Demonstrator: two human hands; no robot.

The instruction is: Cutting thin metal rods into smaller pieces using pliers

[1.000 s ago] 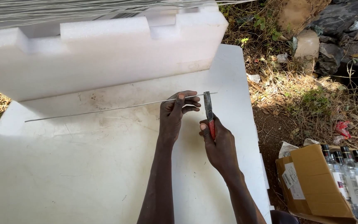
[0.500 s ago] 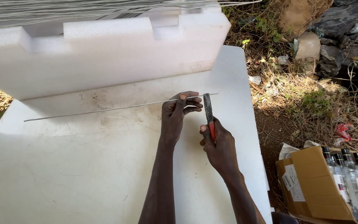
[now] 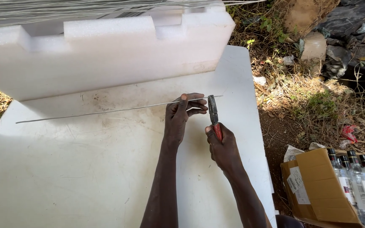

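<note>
We pin a long thin metal rod (image 3: 106, 110) flat against the white board (image 3: 55, 177) with our left hand (image 3: 180, 114), fingers curled over it close to its right end. Our right hand (image 3: 222, 145) is closed around the red handles of a pair of pliers (image 3: 213, 116), whose dark nose reaches up to the rod just right of the left fingers; whether the nose has bitten onto the rod we cannot tell. The rod looks whole and straight, running far out to the left of both hands, with only a short stub past the pliers, so we judge any cut or bend there is not yet made. Beyond the hands a notched white foam block (image 3: 106, 55) stands on edge. To the right of our right forearm, on the ground, an open cardboard box (image 3: 313, 190) holds clear glass bottles (image 3: 360, 177) with dark caps, packed side by side.
</note>
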